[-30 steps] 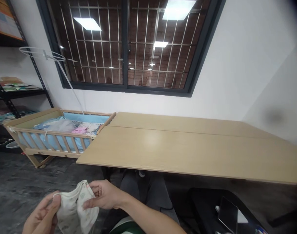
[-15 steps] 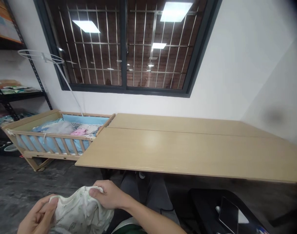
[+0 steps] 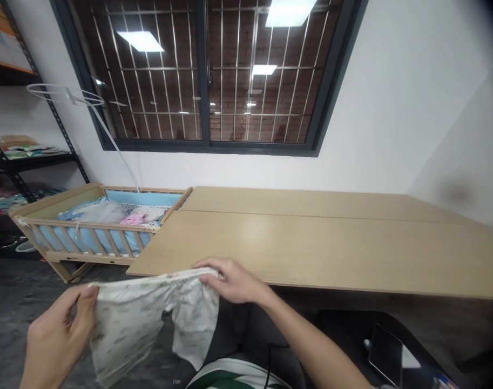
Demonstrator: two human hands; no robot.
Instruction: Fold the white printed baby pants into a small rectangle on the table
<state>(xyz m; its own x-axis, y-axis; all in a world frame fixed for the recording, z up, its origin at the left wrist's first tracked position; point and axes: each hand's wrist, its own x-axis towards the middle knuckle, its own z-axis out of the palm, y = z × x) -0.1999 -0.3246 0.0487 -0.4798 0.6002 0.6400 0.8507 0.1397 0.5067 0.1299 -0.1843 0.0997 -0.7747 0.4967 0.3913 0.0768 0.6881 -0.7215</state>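
Note:
A pair of small white baby pants (image 3: 127, 319) with a faint green-grey print hangs stretched between both hands, its two legs dangling. My left hand (image 3: 62, 329) pinches one end of the top edge between thumb and fingers, low on the left. The other end is gripped in my right hand (image 3: 230, 281), close to the front edge of the wooden table (image 3: 311, 248). Fabric folds bunch up beneath the right fingers. Behind the pants are my legs and the dark floor.
A wooden crib (image 3: 104, 248) with blue lining, holding white and pink fabric, stands left of the table. A black shelf (image 3: 31, 162) with folded cloths is beyond it. At lower right, a phone (image 3: 386, 354) lies on a black seat (image 3: 343, 329).
The pants were bunched up lower down; now they are raised and spread out. My right hand has moved up and to the right, pulling the top edge straight, while my left stays at the left.

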